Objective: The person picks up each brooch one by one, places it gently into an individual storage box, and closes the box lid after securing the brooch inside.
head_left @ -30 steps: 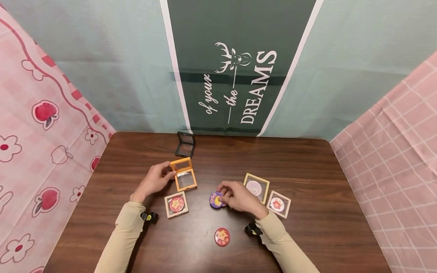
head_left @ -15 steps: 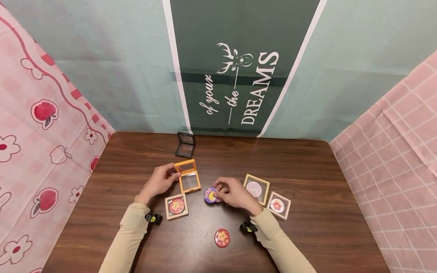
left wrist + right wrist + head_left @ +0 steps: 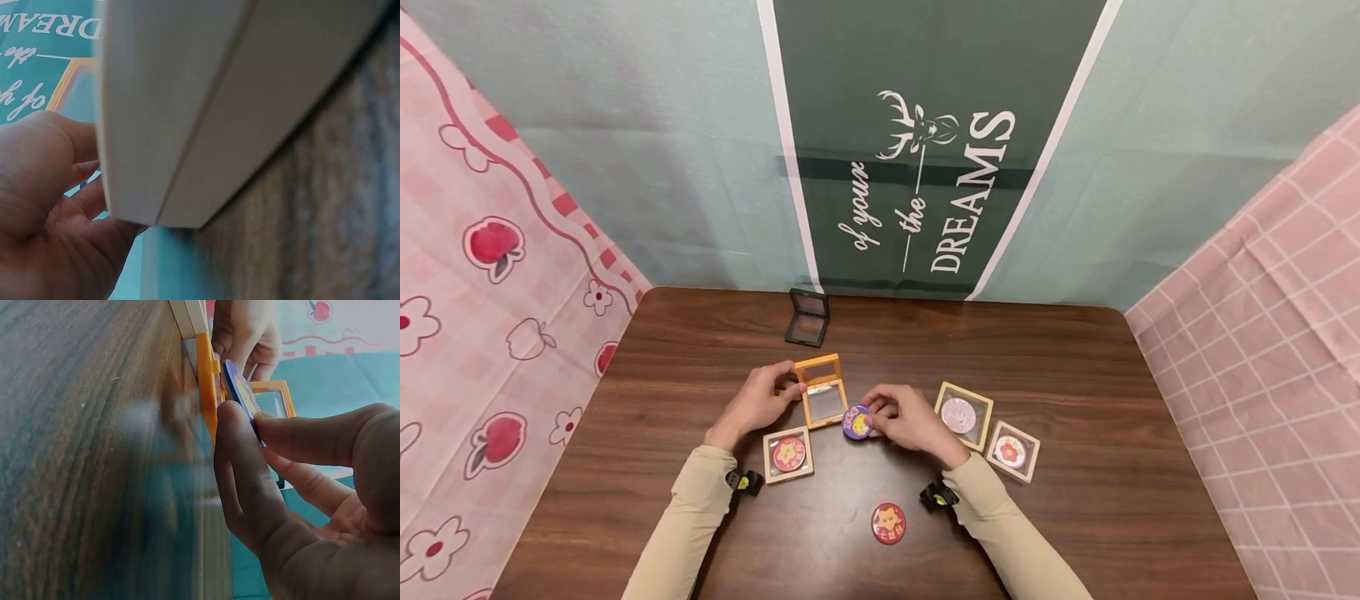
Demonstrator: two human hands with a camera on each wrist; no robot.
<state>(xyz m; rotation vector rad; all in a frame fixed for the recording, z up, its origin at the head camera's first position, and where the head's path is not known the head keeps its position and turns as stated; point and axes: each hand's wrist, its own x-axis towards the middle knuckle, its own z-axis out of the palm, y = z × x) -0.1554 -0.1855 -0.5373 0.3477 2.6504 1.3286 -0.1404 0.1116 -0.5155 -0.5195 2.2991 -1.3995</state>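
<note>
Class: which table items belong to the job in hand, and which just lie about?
Seemingly in the job:
purple badge in right hand
orange case in left hand

Lying about:
open black case
loose red badge
yellow case
left pale case
right pale case

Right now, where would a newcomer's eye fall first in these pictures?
Probably on the big white DREAMS lettering on the dark green panel behind the table. Next, the purple badge in the person's right grip, by the lower right corner of the open orange case that the left grip holds. The loose red badge also stands out, lying nearer the person.
</note>
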